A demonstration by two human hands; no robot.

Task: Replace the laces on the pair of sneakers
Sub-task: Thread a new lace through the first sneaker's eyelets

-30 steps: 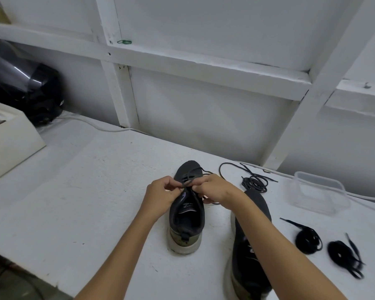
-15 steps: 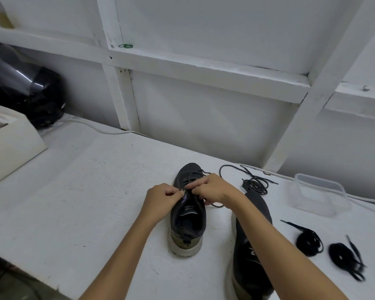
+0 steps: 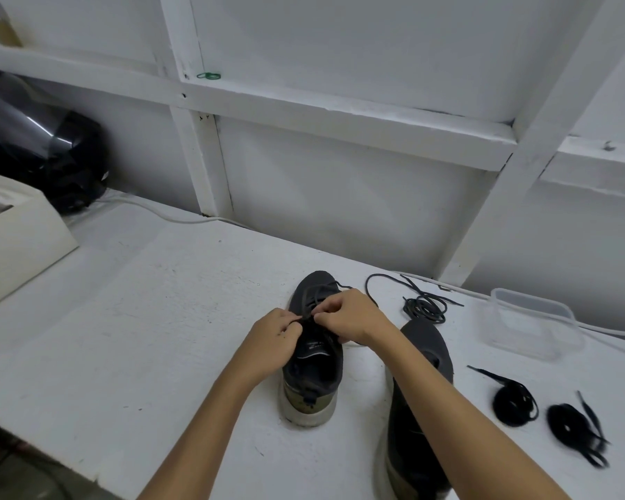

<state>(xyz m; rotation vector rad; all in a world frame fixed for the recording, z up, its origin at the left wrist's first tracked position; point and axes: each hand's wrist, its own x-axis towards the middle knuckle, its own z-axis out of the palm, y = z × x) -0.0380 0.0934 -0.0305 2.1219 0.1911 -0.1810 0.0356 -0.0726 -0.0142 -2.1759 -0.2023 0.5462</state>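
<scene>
Head view shows the left sneaker standing mid-table, both hands close together over its tongue: the left hand and the right hand each pinch the lace. A good pull seems short and even, one eyelet at a time. The second sneaker lies just beside; coiled laces and a plastic box crowd the right, while the table leaves room to the left.

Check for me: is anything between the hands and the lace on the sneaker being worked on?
Nothing visible. The left hand and right hand both already pinch the lace over the sneaker; the second sneaker lies off to the right under the forearm.
</scene>
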